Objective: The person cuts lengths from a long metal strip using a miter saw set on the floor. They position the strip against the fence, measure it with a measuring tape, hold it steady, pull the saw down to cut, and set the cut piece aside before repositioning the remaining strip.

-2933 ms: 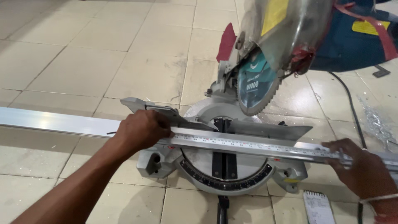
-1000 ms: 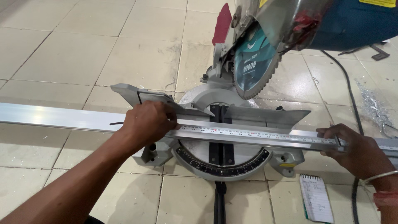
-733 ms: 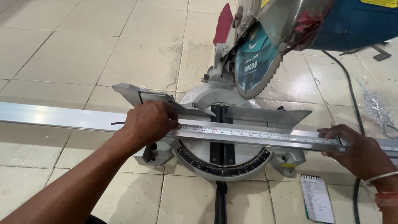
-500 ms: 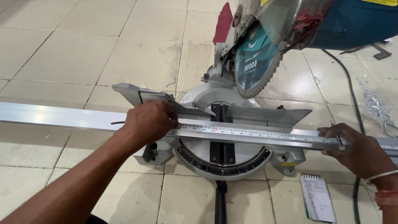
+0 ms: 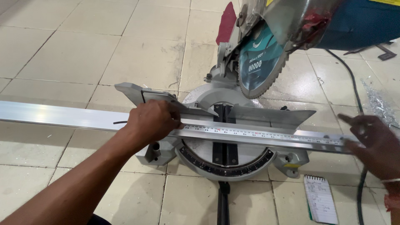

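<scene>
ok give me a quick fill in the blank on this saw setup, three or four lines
1. The left hand presses down on a long ____ profile.
2. The miter saw stands on a tiled ____.
3. A steel ____ lies along the profile, across the saw table.
4. A spiral ____ lies near the right hand.

Missing words: aluminium; floor; ruler; notepad

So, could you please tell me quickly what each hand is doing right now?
Left hand: closed, pressing the metal bar and steel ruler down.
Right hand: open, fingers spread at the ruler's end, holding nothing.
</scene>
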